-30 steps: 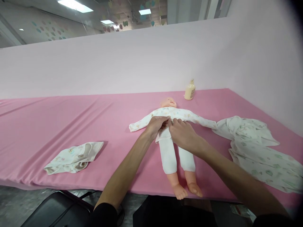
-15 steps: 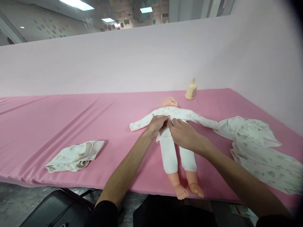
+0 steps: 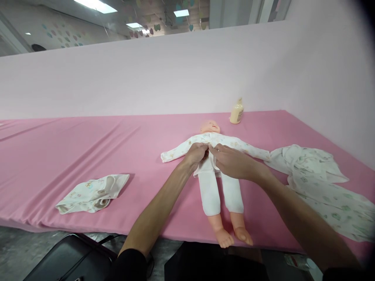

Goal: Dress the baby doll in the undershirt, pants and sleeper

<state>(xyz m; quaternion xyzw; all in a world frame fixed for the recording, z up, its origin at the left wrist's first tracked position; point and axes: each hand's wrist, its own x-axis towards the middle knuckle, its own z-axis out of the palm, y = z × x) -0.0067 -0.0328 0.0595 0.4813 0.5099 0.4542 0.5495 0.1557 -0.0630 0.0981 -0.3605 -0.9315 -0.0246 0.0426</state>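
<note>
A baby doll point(image 3: 210, 127) lies on its back on the pink-covered table, head toward the wall and feet at the near edge. It wears a white printed long-sleeved top point(image 3: 234, 142), arms spread wide, and its cloth legs point(image 3: 209, 193) are white. My left hand point(image 3: 197, 153) and my right hand point(image 3: 231, 159) meet over the chest, both with fingers pinched on the front of the top. Fingers cover the exact spot, so any fastener there cannot be made out.
Folded printed baby clothing point(image 3: 92, 193) lies at the left. A crumpled white patterned cloth point(image 3: 319, 175) lies at the right, against the doll's sleeve end. A pale yellow pump bottle point(image 3: 236, 112) stands near the white wall point(image 3: 140, 82). A black chair point(image 3: 73, 257) stands below the table edge.
My right hand has shifted slightly up and to the right, uncovering more of the top's lower hem. My left hand stays almost in place, and the doll lies as before.
</note>
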